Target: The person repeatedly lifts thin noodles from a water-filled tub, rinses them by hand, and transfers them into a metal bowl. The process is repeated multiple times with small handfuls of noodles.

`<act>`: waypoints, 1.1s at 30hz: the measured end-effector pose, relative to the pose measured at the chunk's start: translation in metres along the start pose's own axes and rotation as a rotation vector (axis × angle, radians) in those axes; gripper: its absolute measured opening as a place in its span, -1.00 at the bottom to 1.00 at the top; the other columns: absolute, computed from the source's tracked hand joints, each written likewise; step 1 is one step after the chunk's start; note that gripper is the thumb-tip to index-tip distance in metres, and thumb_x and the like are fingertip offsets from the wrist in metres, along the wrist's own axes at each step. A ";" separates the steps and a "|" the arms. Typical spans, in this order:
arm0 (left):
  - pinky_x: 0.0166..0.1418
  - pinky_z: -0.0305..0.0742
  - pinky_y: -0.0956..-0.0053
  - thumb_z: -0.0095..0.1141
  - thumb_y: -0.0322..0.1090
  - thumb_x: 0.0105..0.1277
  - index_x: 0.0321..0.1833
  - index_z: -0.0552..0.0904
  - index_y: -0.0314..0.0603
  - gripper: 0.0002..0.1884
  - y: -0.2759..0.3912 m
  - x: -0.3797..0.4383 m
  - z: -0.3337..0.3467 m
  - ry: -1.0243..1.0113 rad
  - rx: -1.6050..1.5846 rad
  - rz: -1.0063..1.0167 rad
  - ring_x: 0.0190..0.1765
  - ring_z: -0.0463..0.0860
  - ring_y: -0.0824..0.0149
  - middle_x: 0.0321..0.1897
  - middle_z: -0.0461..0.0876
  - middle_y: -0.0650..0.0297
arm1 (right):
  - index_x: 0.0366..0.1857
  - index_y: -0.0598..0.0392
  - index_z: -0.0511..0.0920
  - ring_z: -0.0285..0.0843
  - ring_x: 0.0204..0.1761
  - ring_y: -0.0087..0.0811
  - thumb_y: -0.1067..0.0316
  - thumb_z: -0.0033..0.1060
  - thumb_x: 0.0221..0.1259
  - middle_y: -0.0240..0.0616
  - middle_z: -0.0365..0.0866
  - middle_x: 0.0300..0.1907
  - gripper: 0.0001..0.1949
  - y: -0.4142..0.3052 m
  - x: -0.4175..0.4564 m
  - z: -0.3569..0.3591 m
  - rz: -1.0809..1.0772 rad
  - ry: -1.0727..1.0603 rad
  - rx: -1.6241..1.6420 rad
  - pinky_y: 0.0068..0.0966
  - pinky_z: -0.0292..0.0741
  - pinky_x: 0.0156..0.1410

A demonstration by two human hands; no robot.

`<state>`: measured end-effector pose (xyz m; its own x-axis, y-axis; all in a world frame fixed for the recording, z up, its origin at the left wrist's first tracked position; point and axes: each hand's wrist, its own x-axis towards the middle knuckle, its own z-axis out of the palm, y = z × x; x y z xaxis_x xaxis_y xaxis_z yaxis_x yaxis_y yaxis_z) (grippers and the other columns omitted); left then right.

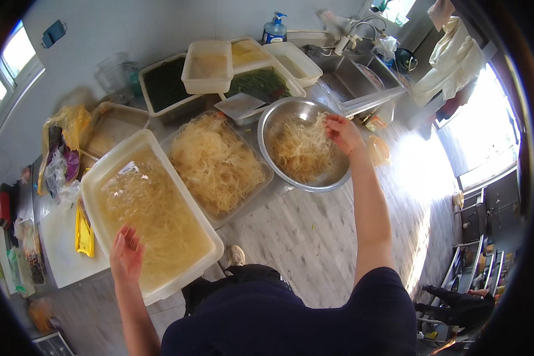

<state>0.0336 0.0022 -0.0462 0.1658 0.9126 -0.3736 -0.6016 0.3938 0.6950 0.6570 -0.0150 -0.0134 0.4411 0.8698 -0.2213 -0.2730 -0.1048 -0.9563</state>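
My right hand point(343, 133) pinches a tuft of pale, thin strands point(321, 127) at the right side of a round stainless steel bowl point(267, 155). Below it, a heap of yellowish shredded strands point(300, 153) fills much of that bowl. To the left, a clear plastic tray point(267, 178) carries a larger mound of similar strands point(213, 164). Over the near left edge of a big white plastic tub point(216, 249) is my left hand point(128, 256), fingers loosely curled and apart, with nothing visible in them. Cloudy yellowish water with shreds point(160, 218) fills the tub.
Behind stand white tubs with dark green point(164, 84) and green strips point(258, 84), beside a steel sink point(351, 80) and a pump bottle point(275, 30). A yellow slicer point(84, 231) lies on a white board point(62, 249) at left. Another person point(463, 307) is far right.
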 end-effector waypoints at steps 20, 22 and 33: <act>-0.21 0.55 0.48 -0.04 -0.29 0.38 0.11 0.47 -0.17 -0.71 -0.006 -0.015 -0.040 0.083 -0.054 0.025 -0.17 0.60 0.38 -0.08 0.59 0.24 | -0.09 0.12 0.45 0.34 -0.44 -0.73 0.54 -0.01 -0.03 -0.45 0.48 -0.36 -0.67 -0.054 -0.022 0.031 0.027 -0.330 -0.237 -0.83 0.21 -0.42; -0.22 0.55 0.48 -0.04 -0.29 0.38 0.11 0.47 -0.17 -0.72 -0.008 -0.011 -0.034 0.084 -0.062 0.017 -0.18 0.60 0.38 -0.08 0.60 0.23 | -0.06 0.10 0.44 0.32 -0.47 -0.77 0.48 0.03 -0.03 -0.45 0.51 -0.34 -0.65 -0.062 -0.023 0.026 0.059 -0.395 -0.374 -0.87 0.15 -0.47; -0.27 0.55 0.53 -0.02 -0.31 0.37 0.10 0.47 -0.18 -0.72 -0.013 -0.004 -0.020 0.083 -0.055 -0.003 -0.19 0.62 0.38 -0.09 0.60 0.21 | -0.03 0.11 0.47 0.35 -0.44 -0.81 0.50 0.05 0.06 -0.36 0.62 -0.21 -0.68 -0.067 -0.031 0.026 0.015 -0.297 -0.484 -0.83 0.14 -0.49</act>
<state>0.0250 -0.0092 -0.0660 0.1038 0.8982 -0.4271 -0.6437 0.3880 0.6596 0.6396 -0.0225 0.0622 0.1614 0.9575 -0.2390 0.1770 -0.2663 -0.9475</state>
